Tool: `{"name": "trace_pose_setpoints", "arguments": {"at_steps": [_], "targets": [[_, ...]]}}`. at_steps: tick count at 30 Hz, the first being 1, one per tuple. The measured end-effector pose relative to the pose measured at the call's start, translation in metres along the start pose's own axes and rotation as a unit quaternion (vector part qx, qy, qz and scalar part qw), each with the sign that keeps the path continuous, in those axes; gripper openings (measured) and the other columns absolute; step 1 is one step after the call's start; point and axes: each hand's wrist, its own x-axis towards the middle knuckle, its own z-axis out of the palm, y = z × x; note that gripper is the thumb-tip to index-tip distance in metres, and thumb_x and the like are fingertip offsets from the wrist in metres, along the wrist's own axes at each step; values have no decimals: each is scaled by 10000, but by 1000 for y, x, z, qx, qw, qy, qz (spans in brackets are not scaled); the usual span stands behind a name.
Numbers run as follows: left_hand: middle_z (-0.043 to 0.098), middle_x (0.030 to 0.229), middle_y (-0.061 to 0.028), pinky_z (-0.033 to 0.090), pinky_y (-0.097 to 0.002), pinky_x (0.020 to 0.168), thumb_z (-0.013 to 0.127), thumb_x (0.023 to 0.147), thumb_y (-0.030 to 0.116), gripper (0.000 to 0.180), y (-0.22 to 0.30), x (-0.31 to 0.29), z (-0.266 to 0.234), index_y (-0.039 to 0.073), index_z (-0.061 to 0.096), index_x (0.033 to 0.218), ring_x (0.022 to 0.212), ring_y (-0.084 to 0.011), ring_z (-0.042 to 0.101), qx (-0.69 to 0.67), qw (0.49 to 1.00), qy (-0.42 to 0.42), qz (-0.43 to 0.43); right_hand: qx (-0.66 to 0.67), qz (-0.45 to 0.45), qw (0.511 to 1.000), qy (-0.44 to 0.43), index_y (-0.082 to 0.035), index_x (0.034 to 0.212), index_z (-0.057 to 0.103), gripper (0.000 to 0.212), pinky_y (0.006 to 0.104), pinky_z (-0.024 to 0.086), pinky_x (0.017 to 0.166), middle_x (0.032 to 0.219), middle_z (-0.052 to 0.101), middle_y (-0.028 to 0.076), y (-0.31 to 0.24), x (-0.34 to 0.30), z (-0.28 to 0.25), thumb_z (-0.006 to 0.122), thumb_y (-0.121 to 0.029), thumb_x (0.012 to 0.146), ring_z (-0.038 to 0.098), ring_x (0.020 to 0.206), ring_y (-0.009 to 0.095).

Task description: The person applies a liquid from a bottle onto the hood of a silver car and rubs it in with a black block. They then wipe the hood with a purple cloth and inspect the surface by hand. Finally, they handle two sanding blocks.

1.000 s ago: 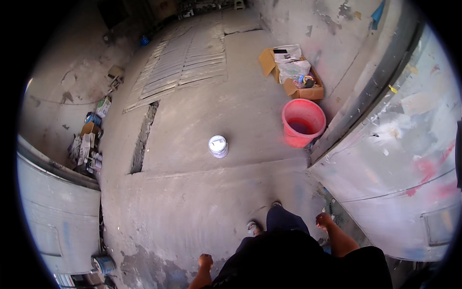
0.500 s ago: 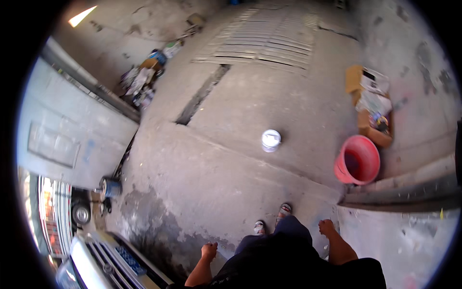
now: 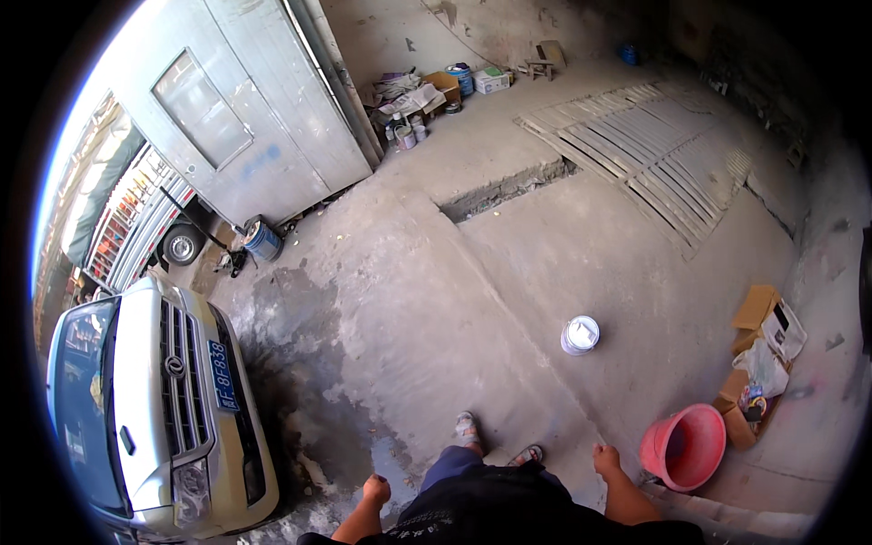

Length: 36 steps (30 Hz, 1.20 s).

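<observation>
My left hand (image 3: 376, 489) hangs low at my left side with its fingers curled closed, and nothing shows in it. On the other side my right hand (image 3: 606, 460) is also loosely closed, held out a little from my body, with nothing visible in the fingers. Neither hand touches anything. The pink-red plastic tub (image 3: 658, 447) is nearest to my right hand, just beyond it on the right. Ahead and to the right, a small white bucket (image 3: 579, 336) stands on the concrete floor with something white on top.
A silver van (image 3: 150, 400) stands close on my left. Beyond it are a metal door (image 3: 263, 136) and a blue bucket (image 3: 262, 241). An open trench (image 3: 509, 189) leads to floor slats (image 3: 636, 154). Cardboard boxes (image 3: 743, 400) lie at right; clutter (image 3: 409, 100) lines the far wall.
My view has turned left, so the van and door show more fully, while the white bucket and the tub sit farther right and lower. My feet have changed places in a step.
</observation>
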Motion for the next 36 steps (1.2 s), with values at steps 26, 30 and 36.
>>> {"name": "trace_pose_setpoints", "arguments": {"at_steps": [26, 30, 36], "targets": [[670, 675, -104, 512, -327, 559, 585, 838, 227, 228, 35, 169, -98, 20, 678, 812, 564, -173, 634, -338, 933, -51, -109, 62, -53, 952, -294, -86, 563, 503, 302, 337, 408, 420, 491, 466, 37, -417, 259, 44, 467, -63, 862, 491, 427, 164], [682, 837, -166, 542, -376, 627, 582, 849, 175, 263, 67, 161, -90, 22, 593, 1063, 725, -261, 692, -272, 945, -72, -168, -4, -179, 971, -161, -51, 848, 642, 61, 284, 459, 511, 657, 598, 9, -429, 318, 66, 610, -60, 797, 543, 541, 122], [676, 984, -198, 529, -392, 761, 602, 817, 229, 308, 106, 239, -120, 23, 660, 1038, 877, -312, 677, -62, 992, -91, -62, -42, 37, 957, -284, -62, 771, 604, 228, 285, 443, 481, 649, 593, 27, -475, 367, 50, 719, -253, 817, 538, 502, 124]]}}
